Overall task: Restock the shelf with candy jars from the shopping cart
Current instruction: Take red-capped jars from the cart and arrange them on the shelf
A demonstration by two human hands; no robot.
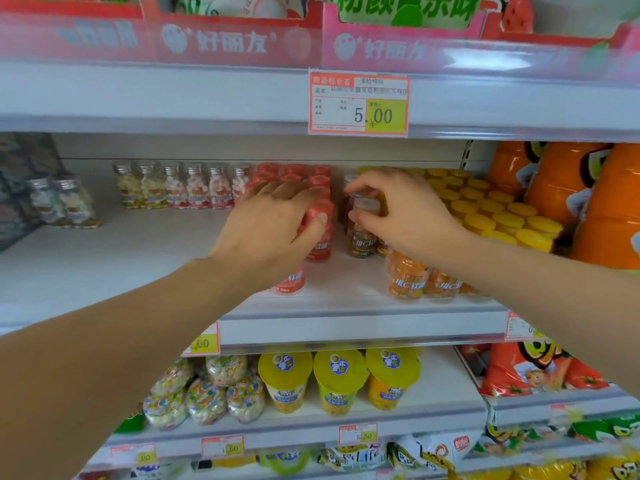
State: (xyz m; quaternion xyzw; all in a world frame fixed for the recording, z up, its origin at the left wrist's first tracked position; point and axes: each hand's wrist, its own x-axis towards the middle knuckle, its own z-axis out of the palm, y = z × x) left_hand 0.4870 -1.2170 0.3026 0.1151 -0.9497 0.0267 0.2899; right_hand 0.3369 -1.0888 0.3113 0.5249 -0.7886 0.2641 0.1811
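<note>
Both of my hands reach onto the middle shelf (pixel 145 258). My left hand (pixel 273 230) grips a red-lidded candy jar (pixel 320 233) in a row of red jars (pixel 294 174) running to the back. Another red jar (pixel 291 282) stands below my wrist near the shelf front. My right hand (pixel 398 213) pinches the clear lid of a dark-labelled candy jar (pixel 362 233) standing just right of the red row. Orange candy jars (pixel 407 275) sit at the shelf front under my right forearm. The shopping cart is out of view.
Yellow-lidded jars (pixel 502 216) fill the shelf's right side, with orange bags (pixel 568 188) beyond. Silver-capped glass bottles (pixel 180 185) line the back left. A price tag (pixel 358 102) hangs on the upper shelf edge. Yellow cups (pixel 339 379) and sweets bags stand on the lower shelf.
</note>
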